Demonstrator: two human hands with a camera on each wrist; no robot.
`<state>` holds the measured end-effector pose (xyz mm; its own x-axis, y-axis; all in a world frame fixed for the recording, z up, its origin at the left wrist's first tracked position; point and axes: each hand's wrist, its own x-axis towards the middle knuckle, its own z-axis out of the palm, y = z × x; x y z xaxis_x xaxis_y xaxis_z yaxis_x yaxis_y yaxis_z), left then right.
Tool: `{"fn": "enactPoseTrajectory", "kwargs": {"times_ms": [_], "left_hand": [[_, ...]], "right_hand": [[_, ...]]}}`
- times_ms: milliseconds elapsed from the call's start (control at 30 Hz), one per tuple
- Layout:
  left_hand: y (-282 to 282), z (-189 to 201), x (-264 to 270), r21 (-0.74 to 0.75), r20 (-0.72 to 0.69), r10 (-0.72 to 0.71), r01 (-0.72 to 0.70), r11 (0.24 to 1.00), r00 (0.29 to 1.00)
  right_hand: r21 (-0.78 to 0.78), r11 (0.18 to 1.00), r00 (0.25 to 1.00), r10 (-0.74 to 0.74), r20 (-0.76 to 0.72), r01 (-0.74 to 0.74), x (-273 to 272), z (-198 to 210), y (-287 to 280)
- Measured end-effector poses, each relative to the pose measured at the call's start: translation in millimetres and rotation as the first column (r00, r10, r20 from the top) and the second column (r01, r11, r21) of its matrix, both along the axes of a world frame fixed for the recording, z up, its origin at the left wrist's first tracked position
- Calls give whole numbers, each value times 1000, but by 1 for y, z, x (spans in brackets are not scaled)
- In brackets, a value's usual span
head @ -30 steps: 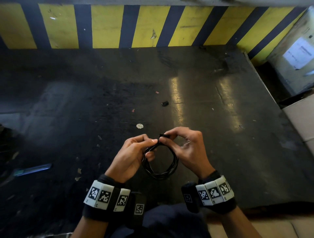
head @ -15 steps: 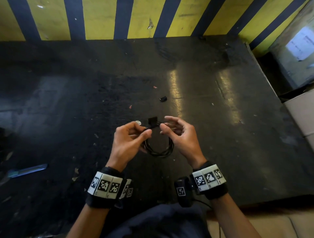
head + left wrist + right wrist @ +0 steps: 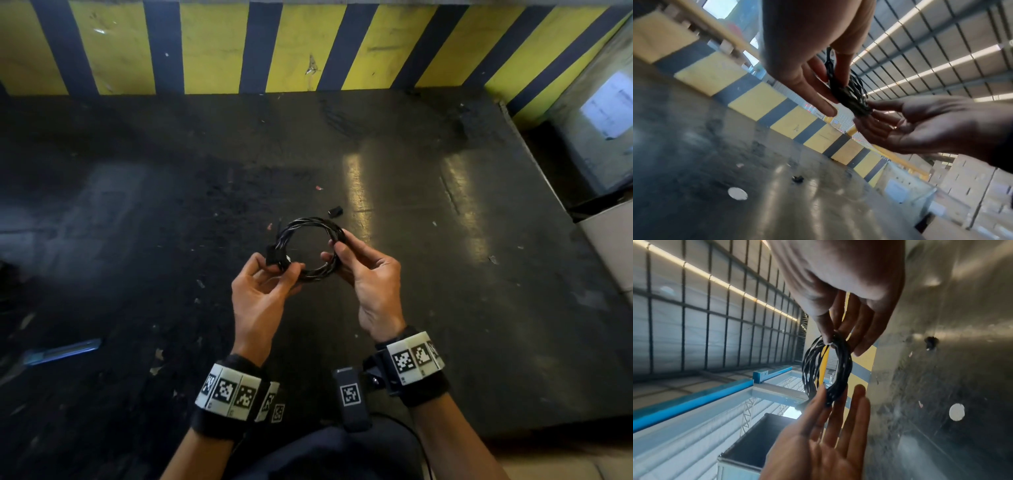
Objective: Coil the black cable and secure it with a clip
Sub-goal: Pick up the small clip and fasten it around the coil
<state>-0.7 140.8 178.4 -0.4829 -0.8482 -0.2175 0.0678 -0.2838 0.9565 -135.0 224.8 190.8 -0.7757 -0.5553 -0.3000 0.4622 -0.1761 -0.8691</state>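
The black cable (image 3: 308, 222) is wound into a small ring and held up over the dark table (image 3: 445, 274). My left hand (image 3: 291, 270) pinches the ring's near-left part, beside a black plug (image 3: 274, 257). My right hand (image 3: 337, 245) pinches its right side between thumb and fingers. The wrist views show the same: the cable (image 3: 851, 95) between my left hand (image 3: 836, 91) and right hand (image 3: 875, 116), and the cable (image 3: 842, 366) hanging from my right hand (image 3: 840, 344) to the left hand (image 3: 838, 395). A small black clip (image 3: 335, 211) (image 3: 797, 178) (image 3: 932, 342) lies on the table just beyond the ring.
A yellow and black striped wall (image 3: 205, 44) closes off the table's far side. A blue pen-like object (image 3: 63, 351) lies at the near left. A white box (image 3: 609, 246) stands past the table's right edge. A white disc (image 3: 737, 193) and small scraps lie on the table.
The ring hung below my hands; now it is turned up and away from me. My right hand has slid to its right side and my left holds the plug end.
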Motion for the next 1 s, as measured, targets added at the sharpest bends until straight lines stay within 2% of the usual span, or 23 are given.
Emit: {"fn": "enactPoseTrajectory", "kwargs": {"times_ms": [100,167,233,300,433,500,567,633,700,733,833,866,1000], "left_hand": [[-5,7,14,-34,142,-72,78,996,987],[-14,12,23,-131,295,-102,146,981,950],[-22,16,30,-286,458,-76,228,931,886],[-28,21,34,-410,529,-58,314,856,847],[-31,28,31,-401,430,-262,444,801,864],[-32,26,27,-391,393,-267,423,818,880],[-33,21,26,-356,359,-258,387,850,897],[-33,15,24,-315,313,-256,355,880,914],[-32,9,21,-289,308,-228,320,902,923],[-32,6,19,-273,316,-207,298,915,926],[-32,-2,12,-194,328,-169,241,951,930],[-32,-4,10,-171,329,-182,248,953,926],[-32,-10,2,-181,359,-246,326,928,900]], "right_hand": [[59,996,981,73,-178,-63,-5,-3,4],[101,985,947,161,-277,-138,-9,-3,8],[152,964,894,262,-363,-220,-11,0,12],[229,926,814,374,-444,-300,-12,4,15],[338,845,672,534,-512,-414,-10,8,17],[378,815,620,580,-528,-440,-9,9,16],[393,801,599,599,-532,-451,-9,9,15],[384,807,615,591,-523,-449,-9,7,14],[394,815,604,579,-548,-425,-9,5,13],[414,817,569,576,-587,-401,-9,3,13],[477,832,395,554,-733,-282,-11,-7,12],[475,848,358,530,-768,-236,-12,-11,11],[449,884,323,465,-824,-128,-18,-31,5]]}}
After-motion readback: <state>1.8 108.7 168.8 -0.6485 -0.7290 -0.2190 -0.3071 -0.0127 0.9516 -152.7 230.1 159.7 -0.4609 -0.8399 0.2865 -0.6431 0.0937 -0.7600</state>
